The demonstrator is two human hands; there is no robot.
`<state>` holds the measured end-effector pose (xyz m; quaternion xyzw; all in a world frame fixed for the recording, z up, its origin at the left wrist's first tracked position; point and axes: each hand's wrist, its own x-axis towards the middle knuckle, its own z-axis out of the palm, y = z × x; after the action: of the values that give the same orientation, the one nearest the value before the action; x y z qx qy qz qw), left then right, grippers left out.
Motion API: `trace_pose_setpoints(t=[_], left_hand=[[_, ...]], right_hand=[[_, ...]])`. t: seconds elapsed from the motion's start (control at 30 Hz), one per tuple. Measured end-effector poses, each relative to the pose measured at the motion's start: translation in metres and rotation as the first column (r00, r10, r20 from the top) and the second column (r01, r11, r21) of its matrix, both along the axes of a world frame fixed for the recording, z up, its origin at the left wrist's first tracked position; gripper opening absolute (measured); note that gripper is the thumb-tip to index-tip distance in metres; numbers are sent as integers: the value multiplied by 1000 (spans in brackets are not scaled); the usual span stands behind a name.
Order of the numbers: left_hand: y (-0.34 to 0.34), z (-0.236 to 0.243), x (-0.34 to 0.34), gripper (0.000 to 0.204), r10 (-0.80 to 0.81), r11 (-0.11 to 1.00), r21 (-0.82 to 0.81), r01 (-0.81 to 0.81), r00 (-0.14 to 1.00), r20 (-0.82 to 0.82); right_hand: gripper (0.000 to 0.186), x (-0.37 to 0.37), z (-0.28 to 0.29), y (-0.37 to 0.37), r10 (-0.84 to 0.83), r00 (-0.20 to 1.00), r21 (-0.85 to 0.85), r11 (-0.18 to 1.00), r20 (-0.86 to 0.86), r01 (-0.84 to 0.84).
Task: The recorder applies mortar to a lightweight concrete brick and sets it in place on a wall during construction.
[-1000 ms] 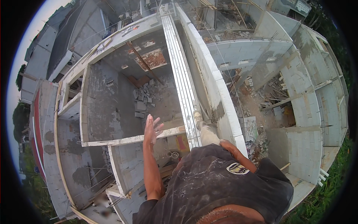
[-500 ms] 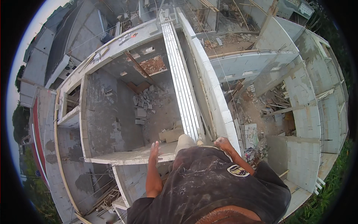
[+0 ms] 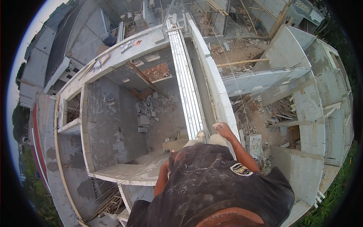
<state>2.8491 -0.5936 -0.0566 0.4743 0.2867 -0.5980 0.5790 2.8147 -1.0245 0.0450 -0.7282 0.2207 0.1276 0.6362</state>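
My right hand (image 3: 222, 128) is beside the inner face of the white block wall (image 3: 218, 83), above my beige trouser leg, with fingers curled; anything inside is unclear. My left hand (image 3: 172, 152) is mostly hidden behind my dark, dusty T-shirt (image 3: 206, 178), close to my left thigh, its fingers unclear. Below me, a shoe (image 3: 200, 135) is on the long bundle of pale metal profiles (image 3: 182, 79), which runs away alongside that wall high over the rooms.
A deep unroofed room (image 3: 128, 113) with rubble lies left; a debris-strewn room (image 3: 261, 132) lies right. Narrow wall tops (image 3: 107, 64) surround the drops. A thin line (image 3: 236, 81) stretches along the right. Timber poles (image 3: 242, 62) span openings; loose pieces (image 3: 102, 60) lie on the far-left wall.
My left hand has dropped from open in the air to behind my body. My right hand has risen forward along the wall. My legs have shifted and the rooms appear lower in view.
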Motion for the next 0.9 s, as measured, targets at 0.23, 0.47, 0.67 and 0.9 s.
trace_pose_setpoints(t=[0.23,0.47,0.67,0.9], left_hand=[[-94,163,218,101,189,945,168,-279,889,417],[-212,214,443,96,64,975,127,-184,772,632],[-246,251,573,98,-22,988,126,-91,721,693],[-174,197,653,98,243,892,213,-399,820,518]], right_hand=[[54,66,-25,-61,-131,936,-22,991,-328,132],[50,167,-50,-100,-147,945,-40,989,-292,142],[50,283,-70,-141,-255,896,-68,966,-363,248],[46,482,-54,-161,-159,961,23,985,-227,168]])
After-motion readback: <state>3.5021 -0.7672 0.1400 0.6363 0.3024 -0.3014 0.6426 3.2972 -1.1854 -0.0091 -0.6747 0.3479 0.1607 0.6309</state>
